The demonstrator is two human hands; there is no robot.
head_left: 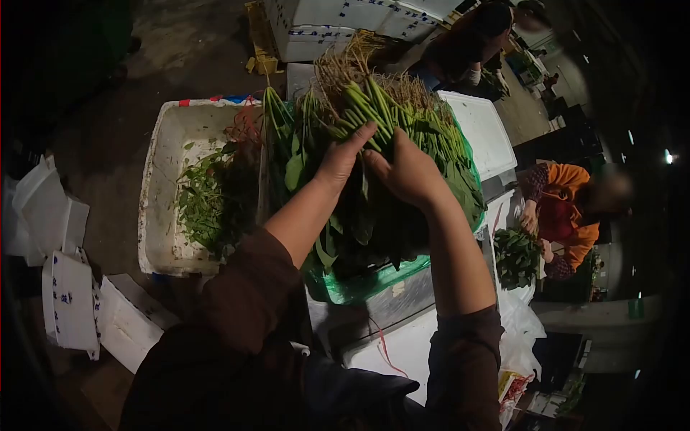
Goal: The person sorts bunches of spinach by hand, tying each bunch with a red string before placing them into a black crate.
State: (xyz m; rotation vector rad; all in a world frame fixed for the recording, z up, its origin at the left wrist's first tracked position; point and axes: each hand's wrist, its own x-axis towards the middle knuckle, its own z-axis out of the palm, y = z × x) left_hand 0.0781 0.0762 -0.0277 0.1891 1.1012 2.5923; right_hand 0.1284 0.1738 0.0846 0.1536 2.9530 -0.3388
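Both hands are round a bunch of leafy greens (370, 104), whose pale green stems and brown roots point up and away from me. My left hand (343, 158) is closed on the bunch's left side, thumb along the stems. On the right side my right hand (408, 169) grips the same bunch, its fingers mostly hidden behind the stems. Dark leaves hang below the hands. More greens (460, 169) with roots outward lie beneath and around, on green plastic (381, 287) over a metal surface.
A white foam box (154, 187) with loose leaves stands at the left. Foam boxes (323, 39) are stacked behind, and foam pieces (72, 302) lie lower left. A person in orange (575, 237) handles greens (516, 255) at the right; another person (467, 47) bends at the back.
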